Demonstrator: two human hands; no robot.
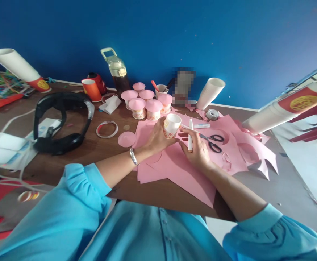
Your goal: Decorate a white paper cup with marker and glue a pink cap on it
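My left hand [158, 137] is wrapped round a white paper cup [171, 127] with an orange and red pattern, its open mouth up. Close to its right side, my right hand [197, 150] holds a white marker [190, 136] upright between thumb and fingers. Both hands are over pink paper sheets [180, 166]. Several small cups with pink cone tops [153, 106] stand just behind the held cup. A flat pink disc [126, 139] lies left of my left hand. Black-handled scissors [215, 143] rest on the paper right of my right hand.
Stacked white cups [211, 93] stand at the back, with a tape roll [212, 115] nearby. A tall bottle [117, 72] and an orange cup [91, 90] are behind left. A black headset [63, 145] and a tape ring [107, 129] lie left. Another cup stack [278, 112] leans in at right.
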